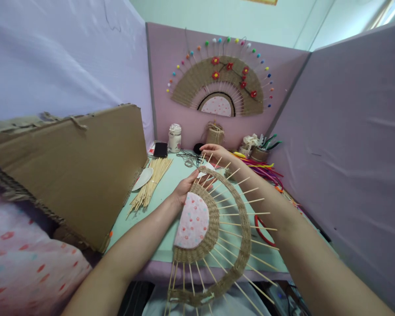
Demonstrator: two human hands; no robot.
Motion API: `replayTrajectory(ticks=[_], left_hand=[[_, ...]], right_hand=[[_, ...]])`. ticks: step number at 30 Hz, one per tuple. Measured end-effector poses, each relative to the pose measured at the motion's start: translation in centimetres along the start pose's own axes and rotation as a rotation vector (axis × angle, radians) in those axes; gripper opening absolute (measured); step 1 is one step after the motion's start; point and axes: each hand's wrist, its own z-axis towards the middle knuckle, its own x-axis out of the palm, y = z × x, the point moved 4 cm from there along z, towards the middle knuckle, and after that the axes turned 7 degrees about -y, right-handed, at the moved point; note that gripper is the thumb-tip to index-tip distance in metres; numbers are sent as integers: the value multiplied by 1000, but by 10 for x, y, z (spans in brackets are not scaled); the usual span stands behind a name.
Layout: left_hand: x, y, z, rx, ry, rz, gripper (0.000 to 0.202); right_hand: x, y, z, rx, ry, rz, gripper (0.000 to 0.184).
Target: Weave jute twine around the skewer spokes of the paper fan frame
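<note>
Above the desk (176,173), the left grip (184,189) clasps the likely light, brittle-spoked fan (212,224) by its sturdier woven band; the right grip (215,153) is at the tips, hold unclear.

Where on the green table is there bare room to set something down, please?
Bare green table shows between the stick bundle and the left hand gripping the woven fan, toward the near edge. Crowded: jar, twine spool and scissors at the back, pipe cleaners at right.

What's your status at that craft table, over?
Left hand grips woven fan at its far edge. Right hand at the fan's far end, grip unclear. Red ring lies beneath the fan.
</note>
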Motion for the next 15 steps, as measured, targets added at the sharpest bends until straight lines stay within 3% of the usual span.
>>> replayTrajectory(ticks=[5,15], left_hand=[[-4,-2,3,72,15,35,39],[-9,0,6,67,-35,51,33]], right_hand=[[1,10,-4,-16,38,-17,30],[-16,1,-11,-137,-86,80,31]])
